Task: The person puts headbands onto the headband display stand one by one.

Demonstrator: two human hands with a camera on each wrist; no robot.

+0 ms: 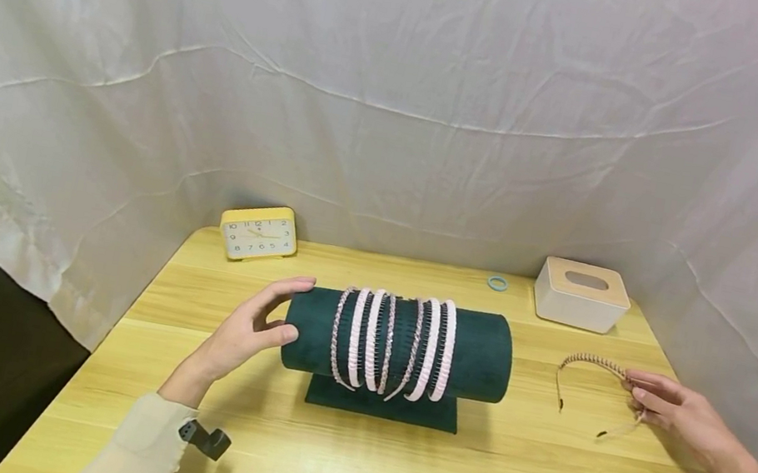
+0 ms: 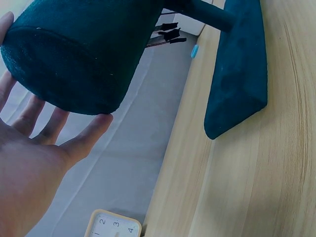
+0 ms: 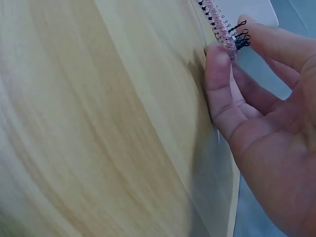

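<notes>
A dark green velvet headband stand [image 1: 487, 357], a padded roll on a foot, stands mid-table. Several braided pink and white headbands [image 1: 444, 349] circle the roll in two groups. My left hand [image 1: 240, 335] holds the roll's left end, thumb at the front and fingers over the top. In the left wrist view, the fingertips [image 2: 103, 121] touch the rim of the roll's end [image 2: 54, 69]. On the right, my right hand [image 1: 685, 421] pinches a pinkish headband [image 1: 593, 360] apart from the stand. Its toothed inner edge shows near the thumb and fingers in the right wrist view.
A yellow clock [image 1: 260, 234] stands at the back left of the wooden table [image 1: 338, 466]. Along the back right are a blue ring [image 1: 497, 283] and a white tissue box [image 1: 582, 296] with a wooden top. Pale curtains [image 1: 399, 122] hang behind the table.
</notes>
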